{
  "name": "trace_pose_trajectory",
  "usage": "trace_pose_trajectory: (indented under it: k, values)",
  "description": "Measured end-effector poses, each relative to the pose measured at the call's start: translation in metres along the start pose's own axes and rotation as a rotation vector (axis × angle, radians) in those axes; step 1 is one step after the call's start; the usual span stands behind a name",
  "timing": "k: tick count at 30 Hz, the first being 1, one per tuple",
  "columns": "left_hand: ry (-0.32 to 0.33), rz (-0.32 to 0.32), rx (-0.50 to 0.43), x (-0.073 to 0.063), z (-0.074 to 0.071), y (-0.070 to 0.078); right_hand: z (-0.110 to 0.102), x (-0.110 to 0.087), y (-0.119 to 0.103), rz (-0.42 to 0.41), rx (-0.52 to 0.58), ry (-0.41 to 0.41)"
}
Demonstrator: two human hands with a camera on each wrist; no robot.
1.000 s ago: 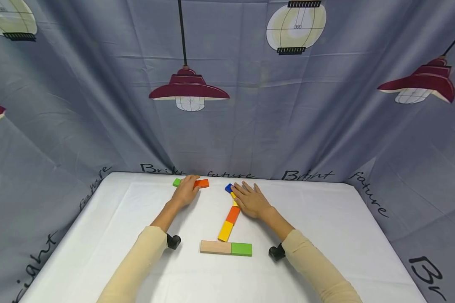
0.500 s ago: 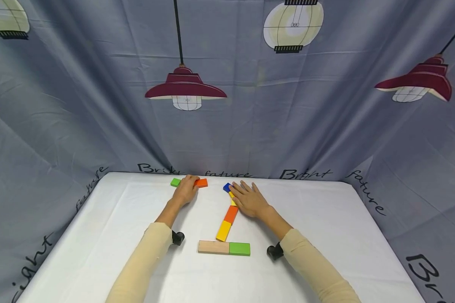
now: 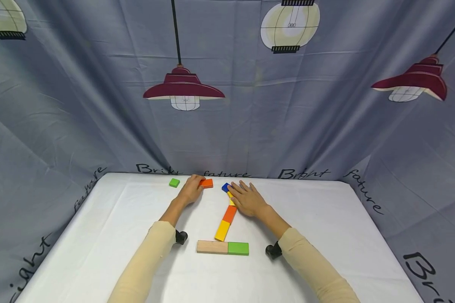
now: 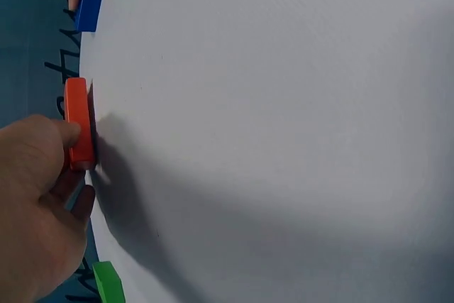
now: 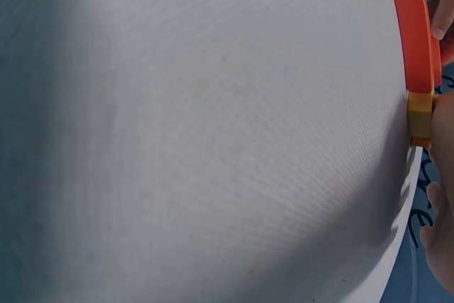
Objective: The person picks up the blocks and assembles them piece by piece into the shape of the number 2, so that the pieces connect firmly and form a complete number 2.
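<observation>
At the table's far edge my left hand point(image 3: 190, 189) pinches an orange wooden block point(image 3: 206, 183); in the left wrist view the thumb lies against that block's face point(image 4: 79, 122). My right hand point(image 3: 248, 200) lies with fingers spread beside a slanting row, its thumb side touching the small yellow block point(image 3: 231, 201) and fingers by the blue block point(image 3: 225, 187). Further down that row come a second orange block point(image 3: 229, 214) and a larger yellow block point(image 3: 222, 230). Part of the small yellow block is hidden by the right hand.
Below the row, a beige block point(image 3: 212, 247) and a green block point(image 3: 238, 248) lie end to end. A small green block point(image 3: 174, 182) sits left of the left hand. The white table point(image 3: 303, 269) ends at a grey-blue curtain point(image 3: 250, 139).
The left hand has slid right with the orange block, away from the small green block and closer to the blue one. The right hand stays in place beside the row; the head view shifts slightly.
</observation>
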State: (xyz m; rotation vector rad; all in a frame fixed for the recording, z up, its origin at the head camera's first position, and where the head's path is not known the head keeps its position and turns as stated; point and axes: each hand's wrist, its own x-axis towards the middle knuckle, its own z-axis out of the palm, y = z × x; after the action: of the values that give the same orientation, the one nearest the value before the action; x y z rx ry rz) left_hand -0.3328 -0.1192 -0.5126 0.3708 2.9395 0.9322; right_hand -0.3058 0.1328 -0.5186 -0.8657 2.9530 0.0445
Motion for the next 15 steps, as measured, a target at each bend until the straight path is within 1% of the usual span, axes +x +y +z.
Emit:
trace_pose_trajectory:
  k: [2, 9, 15]
  values:
    - [-0.002, 0.012, -0.002, 0.002, 0.002, 0.002, 0.0, 0.0, 0.0, 0.006, 0.001, -0.004]
    - [-0.01, 0.02, 0.001, 0.004, 0.006, 0.011, 0.001, 0.002, -0.001, 0.018, 0.008, -0.013]
    - [-0.006, 0.062, 0.014, 0.006, 0.01, 0.017, 0.002, 0.003, -0.001, 0.02, -0.003, -0.014]
